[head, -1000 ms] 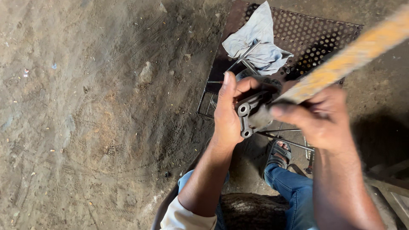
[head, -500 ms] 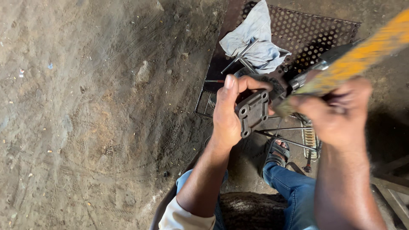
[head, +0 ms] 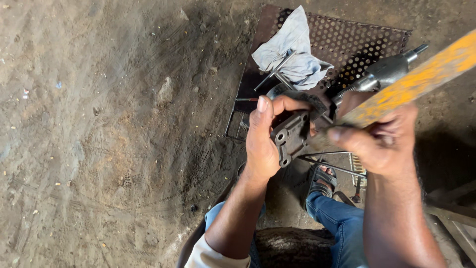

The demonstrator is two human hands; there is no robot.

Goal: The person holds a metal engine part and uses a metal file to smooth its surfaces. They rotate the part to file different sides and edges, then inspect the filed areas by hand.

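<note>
A dark grey cast-metal bracket plate with round bolt holes at its corners (head: 291,136) is being held above the ground, tilted, with its flat face turned toward the camera and its lower lobes showing beneath the fingers. A long flat yellow-orange metal bar with worn, mottled paint (head: 414,82) is slanting from the upper right edge of the view down toward the plate's right side, its lower end lying just beside the plate. Whether the two are touching is not discernible, since the bar's lower end is blurred.
</note>
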